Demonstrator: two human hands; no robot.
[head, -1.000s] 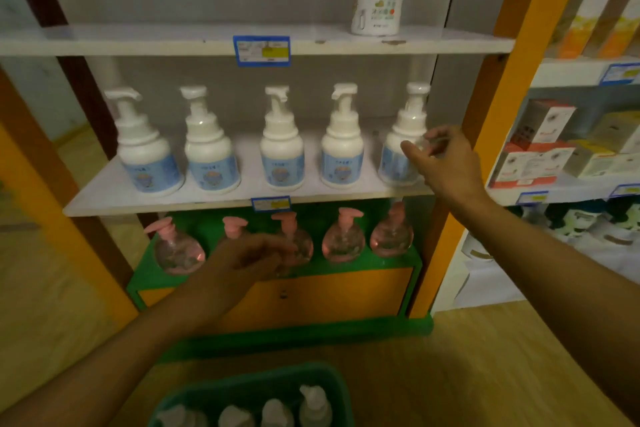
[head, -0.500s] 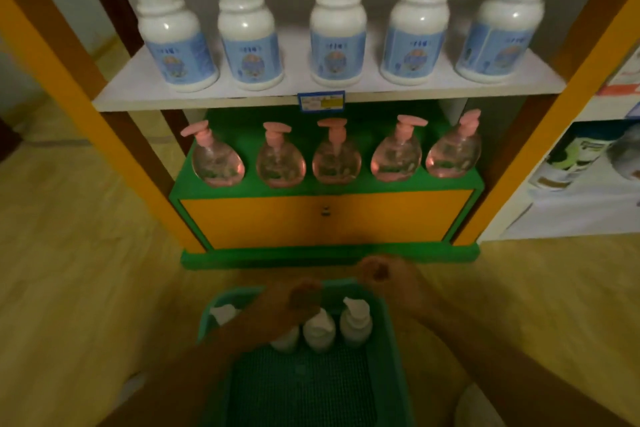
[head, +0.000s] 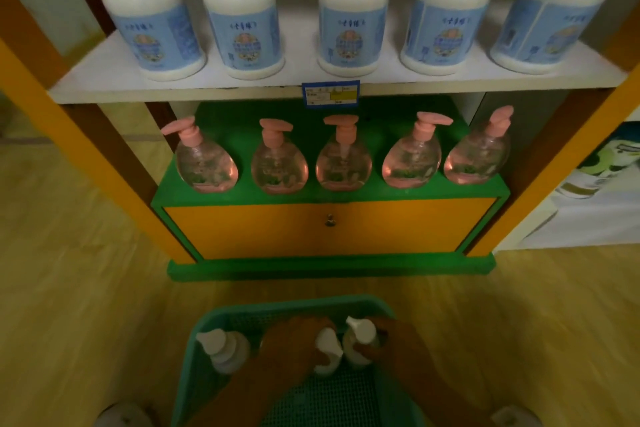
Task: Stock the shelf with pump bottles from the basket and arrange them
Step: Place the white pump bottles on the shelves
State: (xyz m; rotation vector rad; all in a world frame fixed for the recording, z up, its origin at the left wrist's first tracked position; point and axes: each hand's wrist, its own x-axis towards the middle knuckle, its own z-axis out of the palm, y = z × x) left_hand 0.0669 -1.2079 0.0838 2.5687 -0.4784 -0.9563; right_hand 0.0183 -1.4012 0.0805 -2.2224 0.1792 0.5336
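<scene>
Down in basket (head: 194,350), left fingers (head: 313,355) wrapped round bottle (head: 327,343), right fingers (head: 372,352) round another (head: 360,331).

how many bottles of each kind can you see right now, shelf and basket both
White pump bottles with blue labels on the white shelf: 5
Clear pink pump bottles on the green ledge: 5
White pump bottles in the green basket: 3 visible, two under the hands
Total: 13
</scene>
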